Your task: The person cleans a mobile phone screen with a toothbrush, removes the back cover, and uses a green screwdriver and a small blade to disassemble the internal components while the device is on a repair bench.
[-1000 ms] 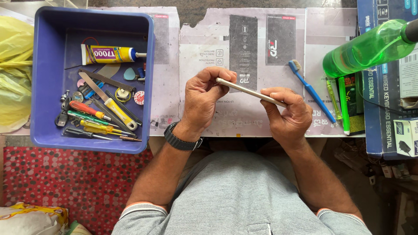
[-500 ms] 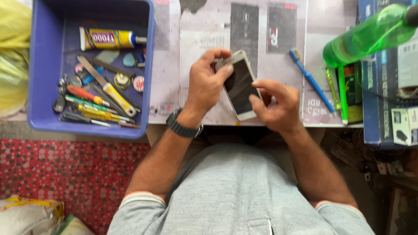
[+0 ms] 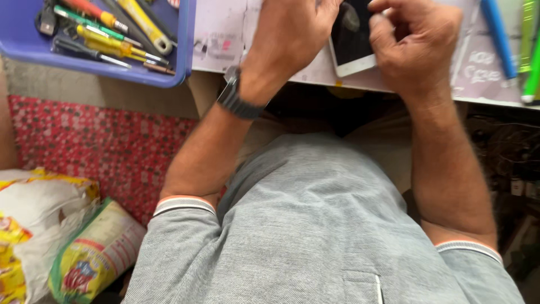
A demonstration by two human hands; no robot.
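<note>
A white-edged phone (image 3: 352, 40) with a dark screen lies face up at the top of the view, over the paper-covered worktop (image 3: 222, 34). My left hand (image 3: 292, 34), with a dark watch on its wrist, grips the phone's left side. My right hand (image 3: 413, 42) holds the right side, fingers curled over the screen's upper right part. The phone's top end is cut off by the frame.
A blue tray (image 3: 73, 56) at the upper left holds several screwdrivers and tools. A blue toothbrush (image 3: 498, 36) and a green item (image 3: 529, 62) lie at the upper right. Below are a red patterned floor mat (image 3: 101, 146) and yellow-white bags (image 3: 50, 231).
The view has tilted down toward my lap, pushing the worktop to the top edge. The phone, held edge-on a second ago, now lies screen up between both hands.
</note>
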